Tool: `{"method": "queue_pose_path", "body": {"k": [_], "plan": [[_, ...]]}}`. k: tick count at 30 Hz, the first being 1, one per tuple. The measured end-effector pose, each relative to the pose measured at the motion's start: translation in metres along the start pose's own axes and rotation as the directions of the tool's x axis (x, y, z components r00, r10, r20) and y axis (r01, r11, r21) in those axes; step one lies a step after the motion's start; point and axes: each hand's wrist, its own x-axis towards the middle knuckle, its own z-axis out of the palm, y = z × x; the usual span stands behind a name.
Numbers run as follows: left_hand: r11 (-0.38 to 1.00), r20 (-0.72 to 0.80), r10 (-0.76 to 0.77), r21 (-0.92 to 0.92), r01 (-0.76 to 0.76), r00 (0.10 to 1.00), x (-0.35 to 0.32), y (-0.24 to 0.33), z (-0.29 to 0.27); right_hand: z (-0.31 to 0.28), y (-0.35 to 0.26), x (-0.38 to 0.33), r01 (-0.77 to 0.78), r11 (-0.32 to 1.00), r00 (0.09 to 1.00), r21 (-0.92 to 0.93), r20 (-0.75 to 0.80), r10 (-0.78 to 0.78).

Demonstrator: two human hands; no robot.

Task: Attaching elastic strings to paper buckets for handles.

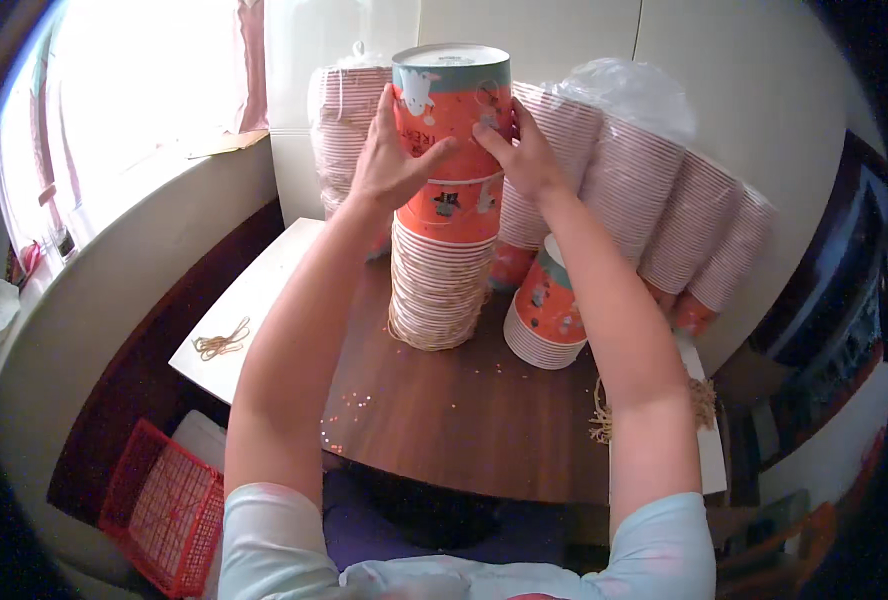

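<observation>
A tall stack of upside-down orange paper cups (444,270) stands on the brown table (464,410). My left hand (389,160) grips the left side of the top cup (452,110). My right hand (524,150) presses on the same cup's right side. A short stack of the same cups (544,320) leans just right of the tall stack, under my right forearm.
Long cup stacks in clear plastic sleeves (664,200) lean against the wall behind. Rubber bands (222,343) lie on a white board at the left. A straw-coloured tuft (704,405) sits at the table's right edge. A red basket (164,505) stands on the floor, lower left.
</observation>
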Motion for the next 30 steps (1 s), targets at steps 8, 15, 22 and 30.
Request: {"method": "queue_pose_path", "body": {"k": [8, 15, 22, 30], "plan": [[0.963, 0.05, -0.189, 0.203, 0.175, 0.981, -0.067, -0.03, 0.039, 0.006, 0.055, -0.068, -0.224, 0.958, 0.955, -0.176, 0.157, 0.252], [0.927, -0.125, 0.155, 0.362, -0.1, 0.98, -0.127, -0.008, 0.034, -0.07, 0.001, -0.131, -0.057, 0.551, 0.98, -0.833, 0.059, 0.191], [0.978, 0.368, -0.207, 0.058, 0.2, 0.906, -0.242, 0.039, 0.135, -0.112, 0.073, -0.165, -0.006, 0.535, 0.966, -0.845, 0.133, 0.222], [0.937, 0.175, -0.346, 0.007, 0.35, 0.922, -0.245, 0.051, 0.187, -0.09, 0.038, -0.15, -0.141, 0.7, 0.969, -0.7, 0.049, 0.243]]}}
